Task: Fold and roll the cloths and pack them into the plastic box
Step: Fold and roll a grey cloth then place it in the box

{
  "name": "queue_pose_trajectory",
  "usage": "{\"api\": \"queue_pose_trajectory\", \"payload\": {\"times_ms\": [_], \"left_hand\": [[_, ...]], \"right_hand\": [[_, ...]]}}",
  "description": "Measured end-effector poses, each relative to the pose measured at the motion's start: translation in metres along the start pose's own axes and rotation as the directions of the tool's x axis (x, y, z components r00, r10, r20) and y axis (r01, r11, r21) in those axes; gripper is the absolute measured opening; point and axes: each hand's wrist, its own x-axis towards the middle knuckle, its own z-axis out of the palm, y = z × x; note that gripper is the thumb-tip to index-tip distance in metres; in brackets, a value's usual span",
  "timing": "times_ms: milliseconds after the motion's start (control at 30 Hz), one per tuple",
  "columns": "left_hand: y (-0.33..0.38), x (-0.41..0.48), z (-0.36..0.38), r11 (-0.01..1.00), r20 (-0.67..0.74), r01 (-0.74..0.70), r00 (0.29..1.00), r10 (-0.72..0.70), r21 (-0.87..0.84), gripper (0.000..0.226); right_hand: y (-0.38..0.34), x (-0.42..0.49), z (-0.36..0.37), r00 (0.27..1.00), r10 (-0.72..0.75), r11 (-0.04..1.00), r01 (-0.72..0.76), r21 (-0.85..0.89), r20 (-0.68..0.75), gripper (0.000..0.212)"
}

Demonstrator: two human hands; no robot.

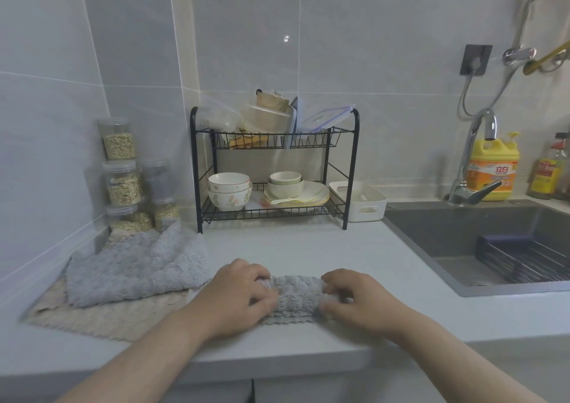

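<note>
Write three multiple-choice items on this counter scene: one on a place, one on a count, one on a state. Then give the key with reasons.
1. Where does the white plastic box stand?
A. in the sink
B. on the counter just right of the black dish rack
C. on the rack's top shelf

2. How many cloths lie spread at the left?
A. two
B. four
C. none

3. What state is the grey cloth between the hands in?
A. hanging from the faucet
B. lying flat and open
C. partly rolled

Key: B, the box sits beside the rack's right leg, left of the sink. A, a blue-grey cloth lies over a beige cloth. C, the left hand and right hand grip the ends of a thick roll with a flat scalloped edge trailing toward the person.
</note>
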Motion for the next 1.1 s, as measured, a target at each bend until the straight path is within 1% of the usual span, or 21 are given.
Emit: {"api": "queue_pose_trajectory", "payload": {"times_ms": [33, 100, 133, 167, 200, 233, 300, 333, 367, 400, 467, 500, 533, 567, 667, 700, 767, 800, 867, 933, 1100], "left_hand": [[0.002, 0.003, 0.001, 0.997, -0.011, 0.052, 0.999, -0.052, -0.049, 0.052], [0.006, 0.011, 0.002, 0.969, -0.034, 0.153, 0.986, -0.162, -0.192, 0.026], [0.008, 0.015, 0.003, 0.946, -0.038, 0.189, 0.978, -0.206, -0.264, 0.012], [0.009, 0.016, 0.005, 0.923, -0.023, 0.218, 0.971, -0.238, -0.318, 0.012], [0.009, 0.016, 0.006, 0.895, 0.024, 0.262, 0.962, -0.272, -0.361, 0.024], [0.008, 0.016, 0.007, 0.868, 0.083, 0.312, 0.949, -0.304, -0.385, 0.041], [0.005, 0.017, 0.006, 0.845, 0.158, 0.384, 0.923, -0.35, -0.372, 0.072], [0.003, 0.018, 0.005, 0.846, 0.174, 0.405, 0.914, -0.366, -0.347, 0.075], [0.002, 0.018, 0.005, 0.851, 0.178, 0.411, 0.911, -0.372, -0.327, 0.073], [0.002, 0.018, 0.005, 0.851, 0.184, 0.419, 0.907, -0.378, -0.318, 0.068], [0.004, 0.016, 0.007, 0.816, 0.19, 0.445, 0.895, -0.403, -0.369, 0.062], [0.003, 0.015, 0.008, 0.779, 0.189, 0.448, 0.893, -0.408, -0.438, 0.057], [0.002, 0.013, 0.009, 0.724, 0.182, 0.439, 0.894, -0.409, -0.532, 0.051], [0.004, 0.011, 0.008, 0.637, 0.177, 0.418, 0.896, -0.408, -0.648, 0.043], [0.005, 0.007, 0.002, 0.345, 0.145, 0.318, 0.884, -0.444, -0.883, 0.034], [0.006, 0.007, 0.0, 0.247, 0.139, 0.273, 0.882, -0.45, -0.93, 0.036], [0.009, 0.01, -0.007, 0.056, 0.134, 0.178, 0.882, -0.452, -0.982, 0.036], [0.01, 0.012, -0.011, -0.007, 0.126, 0.137, 0.885, -0.448, -0.991, 0.034], [0.009, 0.017, -0.016, -0.042, 0.096, 0.086, 0.88, -0.466, -0.995, 0.031], [0.003, 0.023, -0.021, -0.048, 0.071, 0.054, 0.873, -0.482, -0.997, 0.03], [-0.033, 0.05, -0.02, -0.062, 0.032, 0.003, 0.882, -0.47, -0.998, 0.029]], "right_hand": [[-0.002, 0.002, 0.0, 1.0, 0.016, 0.999, -0.016, 0.03, -0.002, 0.026], [-0.007, 0.007, -0.001, 0.994, 0.101, 0.992, -0.098, 0.08, -0.031, 0.037], [-0.009, 0.01, 0.0, 0.987, 0.153, 0.984, -0.148, 0.097, -0.048, 0.035], [-0.01, 0.012, 0.002, 0.978, 0.199, 0.974, -0.191, 0.122, -0.058, 0.029], [-0.01, 0.013, 0.005, 0.971, 0.234, 0.961, -0.225, 0.162, -0.042, 0.021], [-0.011, 0.014, 0.006, 0.965, 0.264, 0.949, -0.259, 0.179, -0.004, 0.019], [-0.007, 0.014, 0.006, 0.961, 0.271, 0.957, -0.276, 0.095, 0.057, 0.048], [-0.005, 0.015, 0.006, 0.962, 0.265, 0.963, -0.268, 0.035, 0.064, 0.06], [-0.005, 0.015, 0.005, 0.963, 0.262, 0.965, -0.262, -0.007, 0.064, 0.065], [-0.006, 0.014, 0.005, 0.964, 0.261, 0.965, -0.26, -0.029, 0.056, 0.064], [-0.007, 0.011, 0.007, 0.969, 0.246, 0.969, -0.245, -0.029, 0.031, 0.047], [-0.008, 0.009, 0.009, 0.971, 0.237, 0.971, -0.238, 0.017, 0.009, 0.035], [-0.009, 0.006, 0.01, 0.971, 0.24, 0.966, -0.236, 0.102, -0.022, 0.024], [-0.009, 0.003, 0.011, 0.967, 0.252, 0.951, -0.239, 0.198, -0.046, 0.018], [-0.011, -0.001, 0.01, 0.958, 0.265, 0.895, -0.199, 0.4, -0.115, 0.016], [-0.014, -0.001, 0.009, 0.956, 0.268, 0.858, -0.178, 0.482, -0.124, 0.016], [-0.02, 0.002, 0.007, 0.953, 0.277, 0.732, -0.13, 0.668, -0.118, 0.017], [-0.022, 0.006, 0.005, 0.953, 0.281, 0.663, -0.107, 0.741, -0.114, 0.018], [-0.027, 0.016, 0.002, 0.954, 0.281, 0.569, -0.079, 0.819, -0.103, 0.022], [-0.032, 0.028, -0.002, 0.962, 0.259, 0.516, -0.06, 0.854, -0.089, 0.024], [-0.031, 0.078, -0.006, 0.975, 0.199, 0.525, -0.023, 0.851, -0.097, 0.024]]}}
